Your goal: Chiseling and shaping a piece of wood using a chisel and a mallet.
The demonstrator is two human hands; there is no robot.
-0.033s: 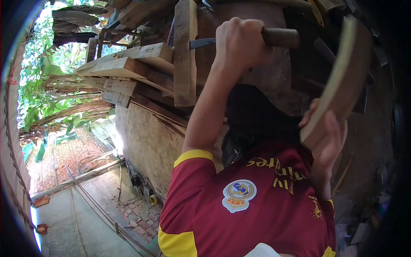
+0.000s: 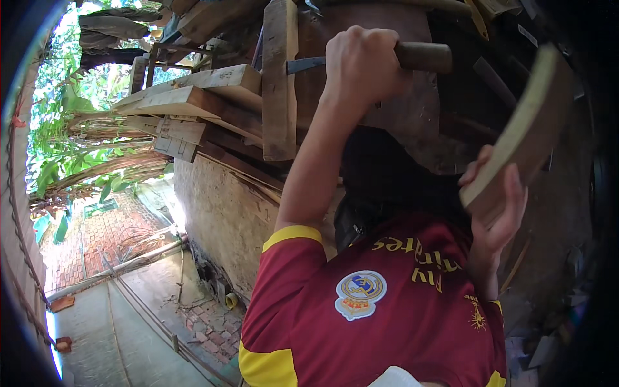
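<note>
Wood-handled chisel (image 2: 424, 57) is up top nr ctr, approx. horiz., blade tip at the edge of a squared timber (image 2: 278, 116). L hand (image 2: 364, 68) has fingers wrapped tight round its handle. R hand (image 2: 500, 209) holds the lower end of a wood block (image 2: 522, 129), tilted, well apart fr. the chisel; fingers curl round both sides. More planks (image 2: 187, 101) stacked left of the timber; dk red shirt (image 2: 412, 322) w/ yellow trim below; green leaves (image 2: 61, 113) far left.
</note>
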